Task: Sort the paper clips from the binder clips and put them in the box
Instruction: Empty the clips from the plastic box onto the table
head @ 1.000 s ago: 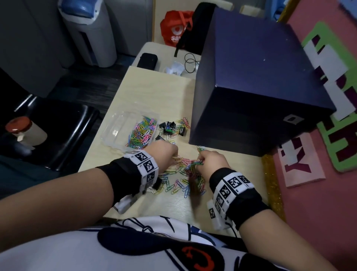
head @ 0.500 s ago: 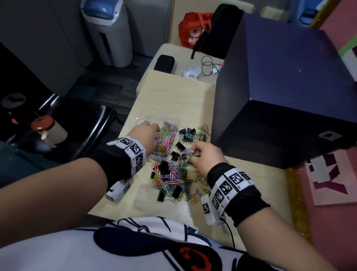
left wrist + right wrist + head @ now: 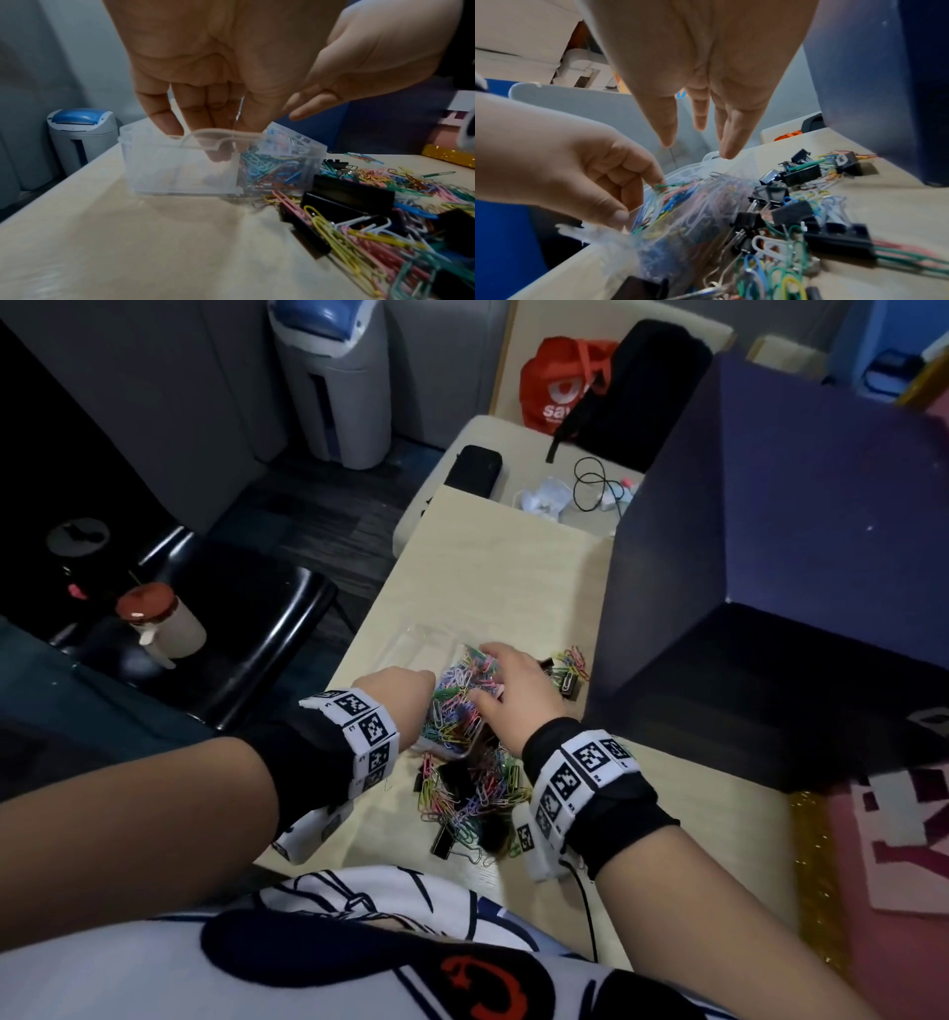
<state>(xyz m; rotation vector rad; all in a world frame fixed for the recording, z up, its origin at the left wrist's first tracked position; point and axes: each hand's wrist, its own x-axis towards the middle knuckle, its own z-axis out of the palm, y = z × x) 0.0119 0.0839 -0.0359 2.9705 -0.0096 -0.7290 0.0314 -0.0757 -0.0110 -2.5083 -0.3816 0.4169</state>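
Observation:
A clear plastic box (image 3: pixel 418 636) holding coloured paper clips (image 3: pixel 462 693) stands on the pale table (image 3: pixel 488 567). My left hand (image 3: pixel 403 690) pinches the box's (image 3: pixel 180 172) near wall, fingers (image 3: pixel 164 119) inside and thumb outside. My right hand (image 3: pixel 495 667) hovers just over the box (image 3: pixel 687 171), its fingers (image 3: pixel 727 140) straight and holding nothing. Nearer to me lies a mixed pile of paper clips (image 3: pixel 475 796) and black binder clips (image 3: pixel 452 839). More binder clips (image 3: pixel 799 175) lie right of the box.
A large dark blue box (image 3: pixel 770 531) fills the table's right side, close to the right hand. A black chair (image 3: pixel 246 629) with a red-lidded jar (image 3: pixel 159 624) stands left of the table. Cables and a black case (image 3: pixel 472 467) lie on the far table.
Both hands left the mixed pile and moved forward to the clear box. The left hand took hold of its wall; the right hand, which pinched paper clips, is now straight-fingered above it.

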